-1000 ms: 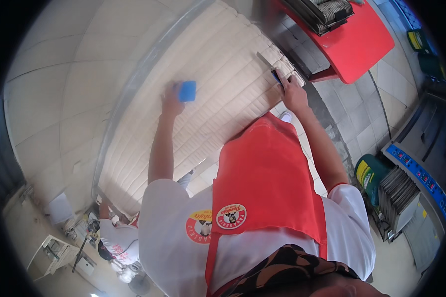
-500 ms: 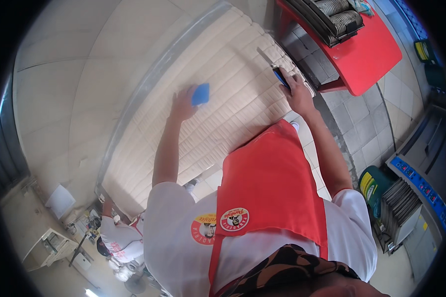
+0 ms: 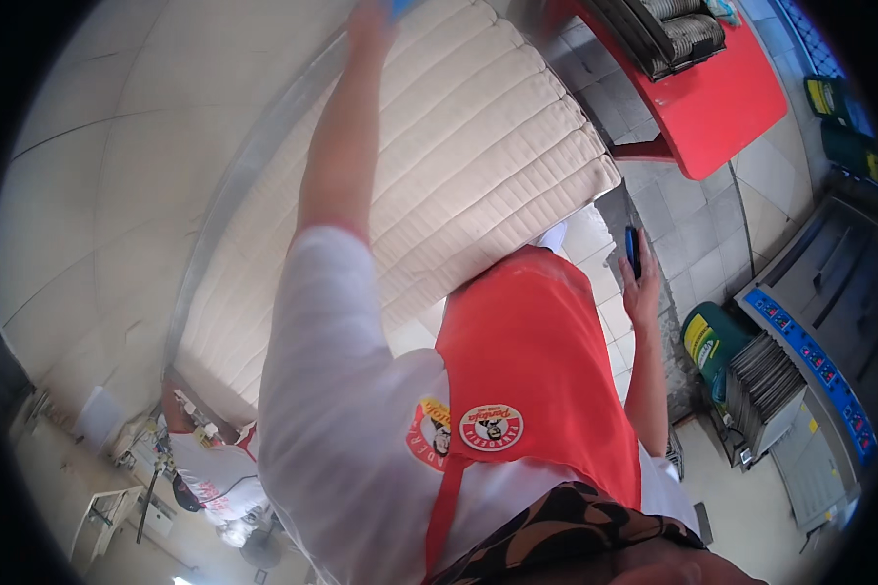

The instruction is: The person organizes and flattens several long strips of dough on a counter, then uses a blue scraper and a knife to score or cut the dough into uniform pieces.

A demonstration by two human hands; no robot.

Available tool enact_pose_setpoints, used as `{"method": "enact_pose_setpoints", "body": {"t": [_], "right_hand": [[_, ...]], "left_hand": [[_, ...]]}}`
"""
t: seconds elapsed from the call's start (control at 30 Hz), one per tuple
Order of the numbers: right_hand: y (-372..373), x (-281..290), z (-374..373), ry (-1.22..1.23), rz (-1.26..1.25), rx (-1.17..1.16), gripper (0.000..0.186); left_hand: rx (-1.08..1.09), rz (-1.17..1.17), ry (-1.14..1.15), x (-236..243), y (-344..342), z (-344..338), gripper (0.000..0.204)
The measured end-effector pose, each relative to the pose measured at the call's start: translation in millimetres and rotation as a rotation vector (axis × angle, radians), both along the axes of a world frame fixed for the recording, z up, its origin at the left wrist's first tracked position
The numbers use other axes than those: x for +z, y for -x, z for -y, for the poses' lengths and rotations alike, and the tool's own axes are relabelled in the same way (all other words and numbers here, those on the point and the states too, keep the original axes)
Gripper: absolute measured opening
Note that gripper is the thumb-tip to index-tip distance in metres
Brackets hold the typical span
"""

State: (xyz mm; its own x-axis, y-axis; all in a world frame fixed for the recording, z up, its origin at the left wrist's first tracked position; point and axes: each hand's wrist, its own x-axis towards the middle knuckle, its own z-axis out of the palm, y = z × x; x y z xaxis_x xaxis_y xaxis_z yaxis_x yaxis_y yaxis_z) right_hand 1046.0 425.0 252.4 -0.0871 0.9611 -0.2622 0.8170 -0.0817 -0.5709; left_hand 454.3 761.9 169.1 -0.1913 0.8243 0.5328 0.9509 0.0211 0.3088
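Note:
In front of me spread long cream-coloured ridges (image 3: 439,146) packed side by side, like rows of dough, marked with fine crosswise lines. My left hand (image 3: 369,31) is stretched out over their far left end, blurred by motion and cut by the picture's top edge. It grips a flat blue scraper (image 3: 400,6), of which only a corner shows. Off the near right side of the ridges, my right hand (image 3: 641,291) is closed around the dark blue handle of a knife (image 3: 633,252). The knife's blade cannot be made out from here.
A grey edge strip (image 3: 226,195) borders the ridges on the left. Far right stands a red table (image 3: 722,117) carrying dark trays (image 3: 668,39). At right are a green container (image 3: 712,336), stacked trays (image 3: 761,380) and a blue control panel (image 3: 819,370). Another person (image 3: 215,468) works at lower left.
My left hand has swept far forward with the scraper, from mid-ridges to the top edge. My right hand has drawn back toward me with the knife, away from the ridges.

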Motion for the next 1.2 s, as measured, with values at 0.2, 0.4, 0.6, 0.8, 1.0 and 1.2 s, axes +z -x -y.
{"method": "enact_pose_setpoints", "body": {"t": [0.2,0.4,0.6,0.8,1.0,1.2], "right_hand": [[-5.0,35.5,39.3,0.102,0.045,-0.144,0.063],[-1.0,31.9,41.5,0.050,0.001,-0.111,0.060],[22.1,24.6,4.2,0.071,0.010,-0.001,0.060],[109.7,0.8,-63.6,0.054,0.003,0.230,0.059],[264.1,-10.8,-174.8,0.001,0.028,0.532,0.077],[376.3,-33.5,-275.6,-0.092,0.256,0.676,0.081]], "left_hand": [[0.039,0.115,0.435,-66.4,-30.6,-79.8,0.047],[-0.042,-0.244,0.456,-99.0,62.3,-95.8,0.048],[-0.206,-0.205,0.152,-69.5,52.5,-60.4,0.039],[0.081,0.124,0.346,-8.2,26.1,-8.0,0.026],[0.091,-0.060,0.243,-63.8,20.4,80.3,0.029],[0.036,0.127,0.161,-44.2,4.1,85.1,0.027]]}}
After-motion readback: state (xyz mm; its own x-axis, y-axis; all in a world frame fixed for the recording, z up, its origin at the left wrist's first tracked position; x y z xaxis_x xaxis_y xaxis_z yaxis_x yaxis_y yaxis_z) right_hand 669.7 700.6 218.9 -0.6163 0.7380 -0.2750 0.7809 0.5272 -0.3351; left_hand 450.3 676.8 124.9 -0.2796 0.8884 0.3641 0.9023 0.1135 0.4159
